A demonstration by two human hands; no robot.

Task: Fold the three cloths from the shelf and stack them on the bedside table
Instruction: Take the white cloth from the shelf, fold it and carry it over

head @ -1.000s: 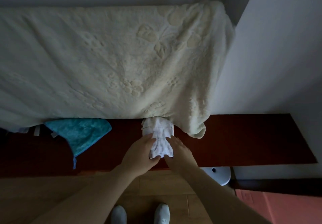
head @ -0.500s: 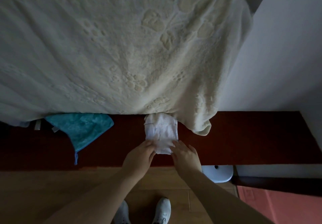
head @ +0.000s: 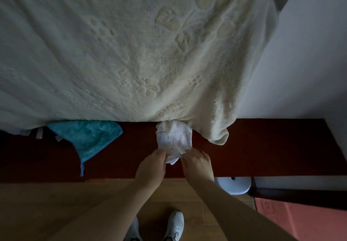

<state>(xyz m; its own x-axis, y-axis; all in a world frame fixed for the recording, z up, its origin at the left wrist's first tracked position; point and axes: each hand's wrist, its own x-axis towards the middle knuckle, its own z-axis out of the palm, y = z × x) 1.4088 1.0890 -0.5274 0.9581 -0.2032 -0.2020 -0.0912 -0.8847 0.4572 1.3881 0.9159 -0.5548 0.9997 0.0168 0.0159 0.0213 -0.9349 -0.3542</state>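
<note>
A small white cloth (head: 173, 137) lies partly folded on the dark red bed frame ledge (head: 262, 147), its far edge tucked under the cream blanket (head: 131, 53). My left hand (head: 151, 167) pinches its near left corner. My right hand (head: 197, 163) holds the near right edge, fingers curled onto the cloth. A teal cloth (head: 88, 137) lies spread to the left on the same ledge, one corner hanging over the front edge. A third cloth is barely visible at the far left under the blanket (head: 20, 132).
The blanket hangs over the ledge right of the white cloth. A white round object (head: 234, 184) sits on the wooden floor below the ledge at right. A pink mat (head: 300, 220) lies at the lower right. My white shoes (head: 174, 225) stand below.
The camera has tilted so the bed fills more of the view. Both hands slid from the cloth's sides down to its near edge, and the cloth's lower end is now bunched.
</note>
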